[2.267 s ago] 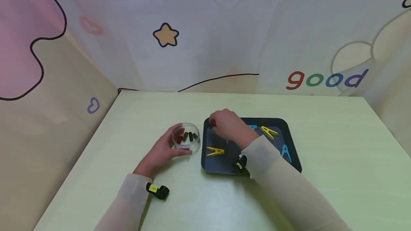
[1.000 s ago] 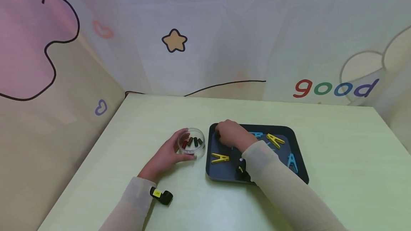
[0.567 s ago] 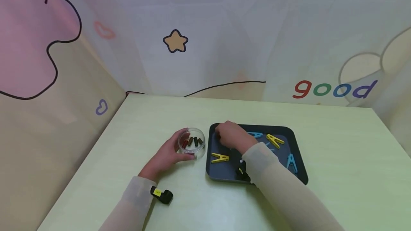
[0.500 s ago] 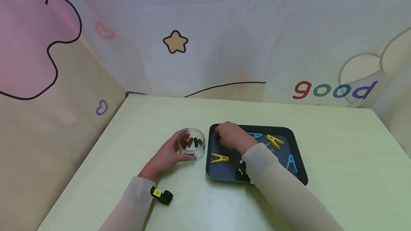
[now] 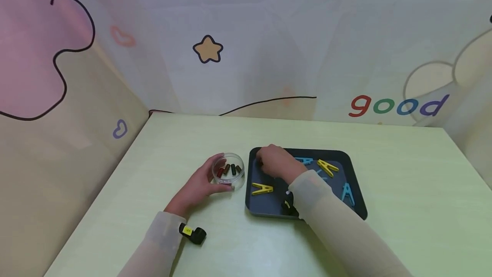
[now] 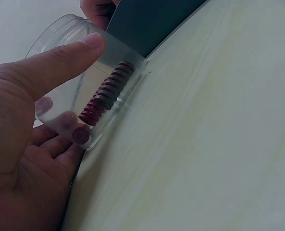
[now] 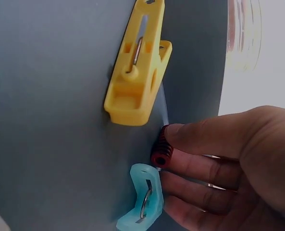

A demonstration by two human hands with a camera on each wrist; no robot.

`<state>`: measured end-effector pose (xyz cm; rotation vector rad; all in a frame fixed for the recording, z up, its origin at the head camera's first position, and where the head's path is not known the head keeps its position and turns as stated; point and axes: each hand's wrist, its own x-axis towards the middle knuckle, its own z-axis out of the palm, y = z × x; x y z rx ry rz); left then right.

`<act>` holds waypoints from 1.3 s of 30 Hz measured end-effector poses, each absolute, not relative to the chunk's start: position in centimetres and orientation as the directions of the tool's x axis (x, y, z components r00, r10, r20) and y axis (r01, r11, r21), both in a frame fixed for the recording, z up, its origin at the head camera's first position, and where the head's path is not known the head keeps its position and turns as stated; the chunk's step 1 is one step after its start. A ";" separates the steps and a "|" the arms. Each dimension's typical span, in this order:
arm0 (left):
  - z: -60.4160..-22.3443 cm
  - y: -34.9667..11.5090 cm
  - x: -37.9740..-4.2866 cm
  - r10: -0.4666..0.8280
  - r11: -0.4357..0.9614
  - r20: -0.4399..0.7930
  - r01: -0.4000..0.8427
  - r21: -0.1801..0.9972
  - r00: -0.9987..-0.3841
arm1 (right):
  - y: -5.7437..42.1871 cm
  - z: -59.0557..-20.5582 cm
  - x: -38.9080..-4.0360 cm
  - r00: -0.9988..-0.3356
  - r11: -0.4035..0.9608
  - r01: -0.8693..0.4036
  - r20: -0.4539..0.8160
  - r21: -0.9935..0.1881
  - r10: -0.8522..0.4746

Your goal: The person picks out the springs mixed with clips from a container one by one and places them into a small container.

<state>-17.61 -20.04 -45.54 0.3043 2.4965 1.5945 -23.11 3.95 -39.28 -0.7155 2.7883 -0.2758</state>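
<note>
My left hand [image 5: 196, 185] holds a round clear plastic jar [image 5: 235, 180] at the table's middle, thumb on the near side and fingers behind. Inside lie several small coil springs [image 6: 114, 86], some red and some dark. My right hand [image 5: 279, 162] is low in the back left corner of a dark tray [image 5: 265, 207]. Between its thumb and finger it pinches a red spring [image 7: 161, 150], best seen in the right wrist view; the head view hides it. Close by the fingertips stands a light blue clothespin [image 7: 152, 195], with a yellow clothespin [image 7: 131, 77] farther along the tray floor.
More clothespins lie spread in the tray: a yellow one [image 5: 327, 167] at the back, a blue one [image 5: 347, 194] at the right and a blue one [image 5: 304, 160] by the back rim. A printed cloth [image 5: 250, 46] stands behind the table [image 5: 230, 247].
My right hand has come down with the red spring from over the tray's back left corner to near its floor. The left hand and jar have kept their place; the head view shifted slightly.
</note>
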 end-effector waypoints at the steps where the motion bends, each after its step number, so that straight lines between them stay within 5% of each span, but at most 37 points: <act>1: -45.6 -20.1 -17.6 0.258 0.411 -0.027 0.084 0.908 -0.966 | 3.9 -39.3 -23.1 -0.849 0.862 -0.444 -0.193 -0.244 -0.492; 39: -45.7 -20.1 -17.7 0.251 0.422 -0.008 0.101 0.901 -0.968 | 3.6 -40.3 -23.2 -0.833 0.828 -0.502 -0.119 -0.251 -0.541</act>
